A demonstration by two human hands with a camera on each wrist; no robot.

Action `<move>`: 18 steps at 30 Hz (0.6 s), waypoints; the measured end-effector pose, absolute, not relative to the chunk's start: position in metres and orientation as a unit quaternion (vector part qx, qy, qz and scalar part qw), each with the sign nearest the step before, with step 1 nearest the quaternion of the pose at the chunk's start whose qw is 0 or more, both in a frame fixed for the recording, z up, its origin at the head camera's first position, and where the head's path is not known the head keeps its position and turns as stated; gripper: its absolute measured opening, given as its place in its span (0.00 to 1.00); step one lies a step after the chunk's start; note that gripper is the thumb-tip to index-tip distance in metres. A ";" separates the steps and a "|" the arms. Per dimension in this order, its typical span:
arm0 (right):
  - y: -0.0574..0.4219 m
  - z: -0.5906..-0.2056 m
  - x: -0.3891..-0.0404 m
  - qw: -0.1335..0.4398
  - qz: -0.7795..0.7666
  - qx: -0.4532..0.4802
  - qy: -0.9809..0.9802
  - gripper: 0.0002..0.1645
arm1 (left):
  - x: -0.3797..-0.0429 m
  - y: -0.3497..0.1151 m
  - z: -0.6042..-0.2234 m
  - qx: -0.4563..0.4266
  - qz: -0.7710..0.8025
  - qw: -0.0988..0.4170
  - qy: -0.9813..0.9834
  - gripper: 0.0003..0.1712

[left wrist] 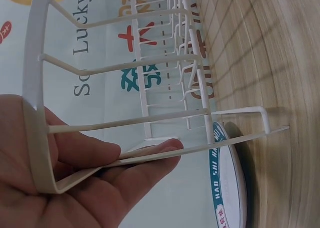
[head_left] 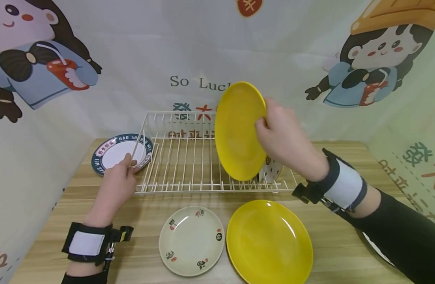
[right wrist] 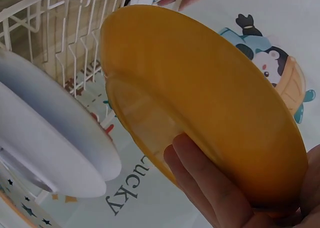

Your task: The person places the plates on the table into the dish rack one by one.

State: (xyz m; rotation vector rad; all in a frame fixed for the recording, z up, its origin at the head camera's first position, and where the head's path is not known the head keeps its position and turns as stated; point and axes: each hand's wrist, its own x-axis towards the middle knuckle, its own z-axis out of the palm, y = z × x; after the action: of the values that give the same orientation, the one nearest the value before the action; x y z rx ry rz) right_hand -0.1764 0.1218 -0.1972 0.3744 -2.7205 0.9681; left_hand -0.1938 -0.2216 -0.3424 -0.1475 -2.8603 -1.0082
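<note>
My right hand pinches a yellow plate by its right edge, thumb on the front face. The plate is raised nearly upright in front of the right part of the white wire dish rack. In the right wrist view, fingers spread across the back of the yellow plate. My left hand grips the rack's left end; the left wrist view shows thumb and fingers pinching the rack's wire frame. White plates stand in the rack's right part, mostly hidden in the head view.
A blue-rimmed plate lies left of the rack, partly behind its end. In front are a cream plate with small characters and another yellow plate. A white rim shows under the right sleeve. A printed cloth hangs behind.
</note>
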 end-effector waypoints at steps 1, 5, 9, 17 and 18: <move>0.122 -0.198 -0.178 0.115 0.330 0.129 -0.928 0.25 | -0.194 -0.221 -0.342 -0.049 -0.332 0.052 -0.940 0.30; 0.121 -0.202 -0.184 0.117 0.316 0.128 -0.933 0.27 | -0.194 -0.221 -0.342 -0.048 -0.337 0.045 -0.939 0.30; 0.119 -0.205 -0.191 0.111 0.283 0.130 -0.944 0.27 | -0.194 -0.222 -0.343 -0.047 -0.336 0.047 -0.940 0.30; 0.110 -0.212 -0.201 0.109 0.235 0.138 -0.956 0.16 | -0.195 -0.223 -0.345 -0.047 -0.333 0.049 -0.940 0.31; 0.109 -0.212 -0.202 0.104 0.234 0.139 -0.957 0.16 | -0.196 -0.222 -0.345 -0.047 -0.335 0.048 -0.940 0.31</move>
State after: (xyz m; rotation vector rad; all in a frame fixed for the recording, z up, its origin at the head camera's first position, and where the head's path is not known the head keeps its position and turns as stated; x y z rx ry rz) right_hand -0.2019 0.1089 -0.2122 0.4093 -2.8208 0.6889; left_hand -0.1958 -0.2223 -0.3450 -0.1435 -2.8657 -1.0203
